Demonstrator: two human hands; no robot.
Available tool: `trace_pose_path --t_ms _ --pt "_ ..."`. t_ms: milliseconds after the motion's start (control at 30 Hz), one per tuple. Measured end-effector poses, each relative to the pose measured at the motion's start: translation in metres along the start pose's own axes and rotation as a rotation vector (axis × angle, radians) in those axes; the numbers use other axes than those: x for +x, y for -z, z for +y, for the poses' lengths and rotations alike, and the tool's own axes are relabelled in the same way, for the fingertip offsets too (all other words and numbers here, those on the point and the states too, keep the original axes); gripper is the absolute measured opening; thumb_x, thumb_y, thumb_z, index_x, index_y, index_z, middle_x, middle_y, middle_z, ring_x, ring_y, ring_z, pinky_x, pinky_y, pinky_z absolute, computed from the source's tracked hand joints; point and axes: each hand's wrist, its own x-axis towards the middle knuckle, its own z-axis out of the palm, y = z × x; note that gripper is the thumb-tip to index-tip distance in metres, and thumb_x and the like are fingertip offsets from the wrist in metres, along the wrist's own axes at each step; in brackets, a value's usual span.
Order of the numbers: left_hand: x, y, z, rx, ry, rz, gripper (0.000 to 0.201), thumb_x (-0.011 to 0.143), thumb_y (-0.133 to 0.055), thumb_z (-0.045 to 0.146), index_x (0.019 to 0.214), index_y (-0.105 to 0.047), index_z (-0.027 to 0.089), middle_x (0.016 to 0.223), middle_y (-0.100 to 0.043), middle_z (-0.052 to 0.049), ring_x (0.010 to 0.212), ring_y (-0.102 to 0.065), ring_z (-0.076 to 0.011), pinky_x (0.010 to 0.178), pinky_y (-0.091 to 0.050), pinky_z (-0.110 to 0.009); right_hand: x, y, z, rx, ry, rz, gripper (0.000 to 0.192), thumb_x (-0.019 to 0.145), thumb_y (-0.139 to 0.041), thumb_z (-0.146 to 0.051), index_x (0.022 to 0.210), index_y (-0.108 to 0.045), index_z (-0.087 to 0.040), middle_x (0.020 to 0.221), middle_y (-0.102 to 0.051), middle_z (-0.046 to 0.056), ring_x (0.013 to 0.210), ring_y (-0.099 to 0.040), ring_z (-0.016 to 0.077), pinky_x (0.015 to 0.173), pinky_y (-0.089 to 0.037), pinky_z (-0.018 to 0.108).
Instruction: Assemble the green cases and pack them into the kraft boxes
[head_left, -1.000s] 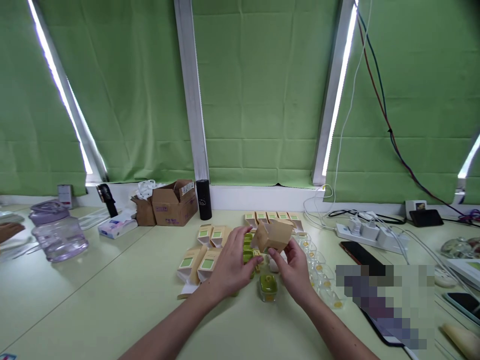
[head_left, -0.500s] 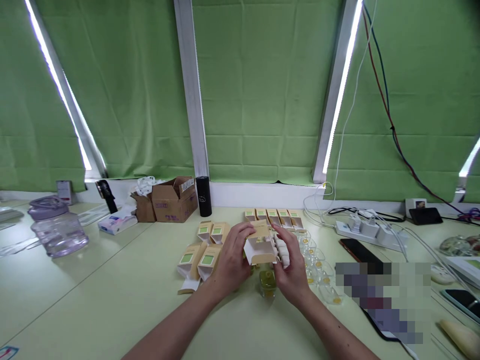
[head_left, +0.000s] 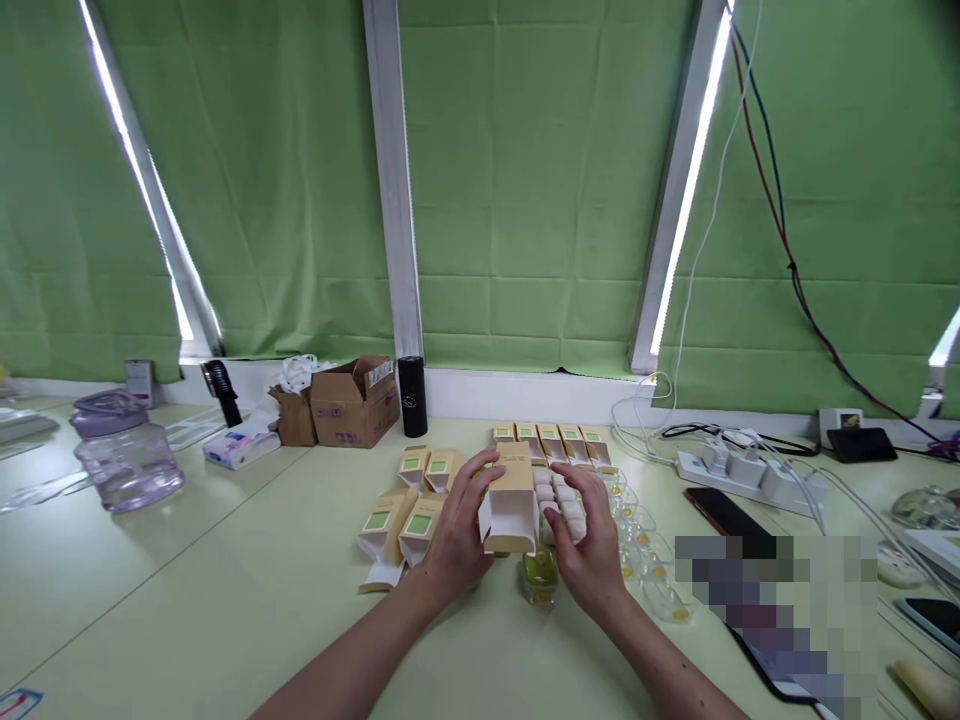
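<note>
I see my left hand [head_left: 456,535] pinching a small kraft carton [head_left: 511,510] by its side, open end toward me, held just above the table [head_left: 225,600] so the mouth stays clear. My right hand [head_left: 592,545], fingers loosely curled and holding nothing I can make out, hovers at the carton's 3 o'clock. A green-lidded jar [head_left: 540,575] sits at its 6 o'clock. More cartons [head_left: 397,525] lie at 9 o'clock.
</note>
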Motion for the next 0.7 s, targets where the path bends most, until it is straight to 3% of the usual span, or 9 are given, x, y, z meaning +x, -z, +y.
trace_pose_path --t_ms 233,367,433,600,700 --pt "-0.005 -0.010 -0.007 -0.155 0.184 0.122 0.055 0.092 -0.067 0.016 0.145 -0.054 0.026 0.151 -0.055 -0.015 0.145 -0.051 -0.0344 0.122 -0.040 -0.060 0.000 0.001 -0.002 0.011 0.006 0.005 0.041 0.100 -0.057 -0.025 0.140 -0.056 -0.028 0.134 -0.063 0.011 0.128 -0.055 0.0328 0.108 -0.046 0.058" --pt "-0.006 -0.014 -0.006 -0.410 0.489 0.183 0.054 0.091 -0.076 0.027 0.142 -0.057 0.026 0.136 -0.068 -0.013 0.134 -0.061 -0.0348 0.116 -0.046 -0.060 0.000 0.001 -0.005 0.021 -0.013 0.002 0.040 0.100 -0.057 -0.025 0.139 -0.056 -0.027 0.134 -0.062 0.012 0.128 -0.056 0.0326 0.108 -0.047 0.058" --pt "-0.005 -0.014 -0.005 -0.541 0.579 0.217 0.054 0.091 -0.079 0.034 0.140 -0.058 0.025 0.130 -0.071 -0.013 0.130 -0.064 -0.0337 0.115 -0.048 -0.056 0.000 0.001 -0.006 0.034 -0.026 -0.008 0.040 0.100 -0.057 -0.026 0.140 -0.056 -0.027 0.135 -0.061 0.012 0.128 -0.055 0.0328 0.108 -0.048 0.058" --pt "0.004 -0.010 0.000 -0.731 0.610 0.262 0.071 0.092 -0.078 0.044 0.149 -0.041 0.023 0.136 -0.067 -0.016 0.128 -0.064 -0.0313 0.112 -0.050 -0.048 -0.002 0.001 -0.007 0.076 -0.043 -0.044 0.041 0.101 -0.056 -0.027 0.142 -0.054 -0.027 0.139 -0.059 0.013 0.132 -0.054 0.0327 0.110 -0.048 0.058" --pt "0.007 -0.008 0.003 -0.778 0.657 0.253 0.071 0.093 -0.076 0.045 0.148 -0.036 0.025 0.131 -0.070 -0.014 0.125 -0.067 -0.0292 0.108 -0.052 -0.045 -0.002 0.001 -0.008 0.115 -0.005 -0.081 0.040 0.103 -0.054 -0.027 0.143 -0.054 -0.029 0.143 -0.058 0.012 0.137 -0.053 0.0318 0.114 -0.046 0.058"
